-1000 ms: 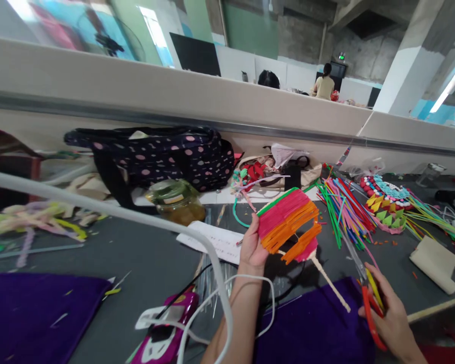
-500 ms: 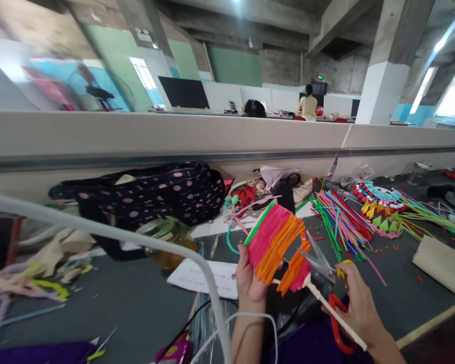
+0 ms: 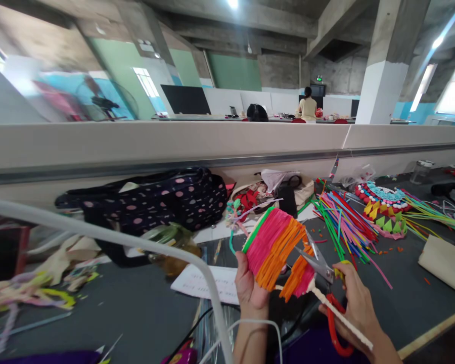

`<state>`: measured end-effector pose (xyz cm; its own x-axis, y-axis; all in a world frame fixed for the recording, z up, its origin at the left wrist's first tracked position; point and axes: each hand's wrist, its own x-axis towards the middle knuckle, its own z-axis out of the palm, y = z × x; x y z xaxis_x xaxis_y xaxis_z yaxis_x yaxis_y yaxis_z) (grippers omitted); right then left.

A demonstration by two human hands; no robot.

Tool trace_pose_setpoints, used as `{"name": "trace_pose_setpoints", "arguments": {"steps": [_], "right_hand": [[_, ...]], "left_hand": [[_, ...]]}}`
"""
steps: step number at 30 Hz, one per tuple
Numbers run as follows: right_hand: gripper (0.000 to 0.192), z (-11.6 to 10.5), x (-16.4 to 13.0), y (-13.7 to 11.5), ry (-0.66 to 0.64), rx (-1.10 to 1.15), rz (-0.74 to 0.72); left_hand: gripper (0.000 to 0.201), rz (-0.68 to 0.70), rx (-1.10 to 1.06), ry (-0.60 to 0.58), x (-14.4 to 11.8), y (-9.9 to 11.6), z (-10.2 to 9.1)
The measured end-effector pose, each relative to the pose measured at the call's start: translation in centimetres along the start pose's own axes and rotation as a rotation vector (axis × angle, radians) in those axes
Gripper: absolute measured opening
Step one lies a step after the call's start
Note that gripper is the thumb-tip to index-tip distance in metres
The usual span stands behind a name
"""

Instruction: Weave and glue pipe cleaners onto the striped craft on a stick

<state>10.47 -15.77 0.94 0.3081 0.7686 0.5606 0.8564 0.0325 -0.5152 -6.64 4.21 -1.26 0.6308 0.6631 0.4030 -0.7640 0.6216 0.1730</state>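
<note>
The left hand has its fingers clenched on the lower left edge of a woven pipe-cleaner panel, pink and orange with a green rim, held upright above the counter. By its look the panel is light, fuzzy and easily bent, so it should handle best pinched at a bound edge rather than across the loose orange ends, which would splay. Just right of those fingers the open blades of the scissors touch the orange fringe. The right hand grasps the red handles, with a cream pipe cleaner running from the panel's base across it.

Beyond the fingers, a polka-dot bag sits against the partition, and loose coloured pipe cleaners fan out to the right. The grey counter is littered with clippings; the room behind is a concrete hall where a person sits at a far desk.
</note>
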Motion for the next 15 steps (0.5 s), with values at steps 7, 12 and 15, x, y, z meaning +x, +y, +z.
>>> {"name": "trace_pose_setpoints", "arguments": {"steps": [7,12,15], "right_hand": [[0.048,-0.34,0.39,-0.73,-0.008,0.024,0.056],[0.05,-0.13,0.29,-0.61,-0.033,0.06,0.04],[0.051,-0.04,0.21,-0.37,-0.039,0.071,0.046]], "left_hand": [[0.06,0.024,0.028,0.041,0.01,0.01,-0.14],[0.063,0.012,0.003,0.003,0.02,0.07,-0.01],[0.066,0.001,-0.027,-0.066,0.13,0.11,0.1]]}}
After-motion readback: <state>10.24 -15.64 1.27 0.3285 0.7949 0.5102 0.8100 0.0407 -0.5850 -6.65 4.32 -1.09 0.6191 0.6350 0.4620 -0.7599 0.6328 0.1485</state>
